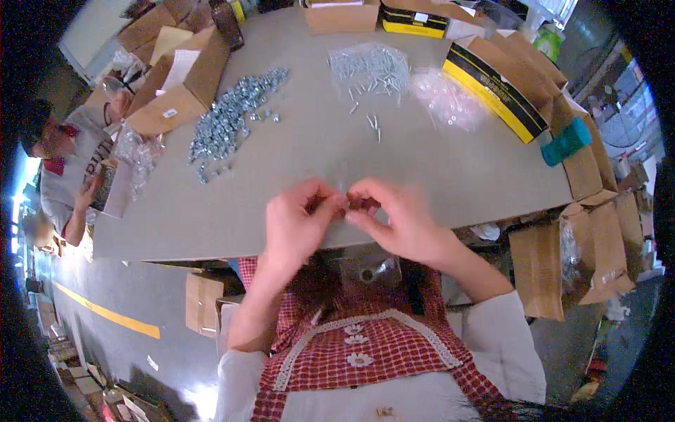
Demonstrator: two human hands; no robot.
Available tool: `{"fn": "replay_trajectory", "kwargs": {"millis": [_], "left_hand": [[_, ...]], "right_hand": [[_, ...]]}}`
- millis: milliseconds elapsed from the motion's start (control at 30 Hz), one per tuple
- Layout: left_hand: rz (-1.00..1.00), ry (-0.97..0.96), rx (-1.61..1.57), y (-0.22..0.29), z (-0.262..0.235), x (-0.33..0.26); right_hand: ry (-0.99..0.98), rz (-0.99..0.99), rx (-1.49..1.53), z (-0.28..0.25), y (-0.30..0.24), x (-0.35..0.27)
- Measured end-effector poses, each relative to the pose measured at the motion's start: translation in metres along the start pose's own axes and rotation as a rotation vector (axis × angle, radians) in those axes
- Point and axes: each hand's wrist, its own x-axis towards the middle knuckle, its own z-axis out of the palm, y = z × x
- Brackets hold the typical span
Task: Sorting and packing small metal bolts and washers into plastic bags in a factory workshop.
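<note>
Over the table's near edge, my left hand [302, 216] and my right hand [394, 216] meet with their fingertips pinched together. Whatever sits between the fingers is too small and covered to name. Beyond them, at the left, spreads a heap of small shiny metal nuts or similar fittings [228, 123]. Farther off lies a clear bag of screws [369, 67], with a few loose screws [375, 126] on the tabletop closer to me. To its right is a clear, pinkish plastic bag [450, 102] with small pale pieces in it.
The grey table [281, 162] carries an open cardboard box [179, 91] at the left and a black and yellow box [496, 88] at the right. A teal roll [566, 142] lies by that box. Another person [74, 162] works at the far left. Open cartons [562, 260] stand at the lower right.
</note>
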Motion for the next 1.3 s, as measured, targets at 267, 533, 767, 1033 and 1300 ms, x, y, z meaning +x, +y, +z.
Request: {"fn": "replay_trajectory", "kwargs": {"millis": [267,533,767,1033,1300], "left_hand": [[0.054,0.203,-0.25,-0.018,0.011,-0.012],[-0.005,0.131,-0.409,-0.025,0.008,-0.01],[-0.015,0.104,-0.41,-0.029,0.006,-0.009],[-0.061,0.127,-0.37,-0.028,0.002,-0.01],[-0.214,0.01,-0.65,-0.038,-0.01,-0.009]], "right_hand": [[0.092,-0.052,0.195,0.021,0.003,0.006],[0.087,0.051,0.32,0.021,0.003,0.013],[0.129,-0.009,0.062,0.026,-0.002,0.013],[0.21,-0.251,-0.23,0.03,-0.002,0.013],[0.217,-0.317,-0.075,0.031,-0.004,0.018]]}}
